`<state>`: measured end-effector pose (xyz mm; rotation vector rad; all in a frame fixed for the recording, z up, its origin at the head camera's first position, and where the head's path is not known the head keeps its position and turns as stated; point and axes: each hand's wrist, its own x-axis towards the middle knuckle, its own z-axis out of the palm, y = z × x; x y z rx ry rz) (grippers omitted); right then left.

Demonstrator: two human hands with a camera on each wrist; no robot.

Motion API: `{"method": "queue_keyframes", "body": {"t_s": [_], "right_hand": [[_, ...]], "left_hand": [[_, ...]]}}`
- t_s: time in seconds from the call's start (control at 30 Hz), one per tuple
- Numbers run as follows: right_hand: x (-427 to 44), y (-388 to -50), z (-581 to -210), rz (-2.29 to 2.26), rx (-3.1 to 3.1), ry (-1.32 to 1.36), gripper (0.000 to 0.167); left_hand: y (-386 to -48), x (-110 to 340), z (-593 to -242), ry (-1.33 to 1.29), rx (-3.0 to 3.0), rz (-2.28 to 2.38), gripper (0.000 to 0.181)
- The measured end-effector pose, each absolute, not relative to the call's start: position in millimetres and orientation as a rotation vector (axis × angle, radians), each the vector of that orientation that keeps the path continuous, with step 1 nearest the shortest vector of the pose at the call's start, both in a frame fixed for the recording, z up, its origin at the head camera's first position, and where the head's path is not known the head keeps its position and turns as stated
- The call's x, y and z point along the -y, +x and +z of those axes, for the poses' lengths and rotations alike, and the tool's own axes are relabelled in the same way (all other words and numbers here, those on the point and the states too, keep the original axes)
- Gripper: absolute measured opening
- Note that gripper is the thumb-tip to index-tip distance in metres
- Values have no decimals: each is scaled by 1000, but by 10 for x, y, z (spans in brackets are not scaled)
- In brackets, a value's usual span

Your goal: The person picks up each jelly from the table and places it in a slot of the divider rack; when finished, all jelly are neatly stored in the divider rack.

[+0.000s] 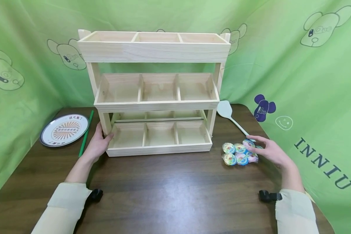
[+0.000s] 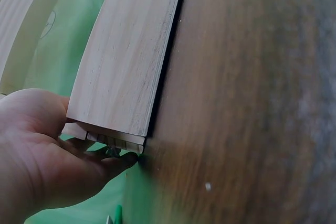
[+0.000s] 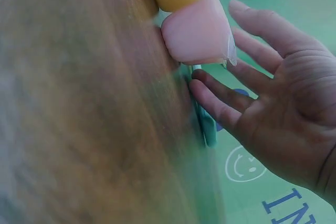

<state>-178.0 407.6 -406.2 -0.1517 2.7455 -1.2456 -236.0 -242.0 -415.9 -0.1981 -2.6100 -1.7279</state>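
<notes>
A three-tier wooden shelf (image 1: 156, 52) with divided compartments stands at the back of the table. At its lower left corner my left hand (image 1: 97, 144) holds the frame. The left wrist view shows that hand's thumb by the lowest box (image 2: 121, 51) and the fingers along its end. To the right lie several small cups (image 1: 241, 158) with colourful lids, grouped in clear wrap. My right hand (image 1: 270, 152) hovers at their right side with fingers spread. In the right wrist view, a pink cup (image 3: 197, 32) sits beside those fingers, not gripped.
Left of the shelf are a round white plate (image 1: 65, 130) with a printed pattern and a thin green stick (image 1: 86, 136). A pale spatula (image 1: 225, 110) lies right of the shelf, its handle running toward the cups. Green printed cloth (image 1: 310, 87) surrounds the brown table (image 1: 169, 195).
</notes>
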Motion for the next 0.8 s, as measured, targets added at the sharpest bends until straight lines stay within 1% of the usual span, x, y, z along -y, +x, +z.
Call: {"method": "queue_keyframes", "body": {"t_s": [0.37,0.8], "right_hand": [[-4062,-1818,-4094,-1122,-2793,-140,59],[-4014,-1844,-4117,-1148,-2834,-55,66]], "left_hand": [[-2367,2423,-4179,-189,2628,-1742,76],[-2368,2421,-4169,-197,2628,-1775,76]]}}
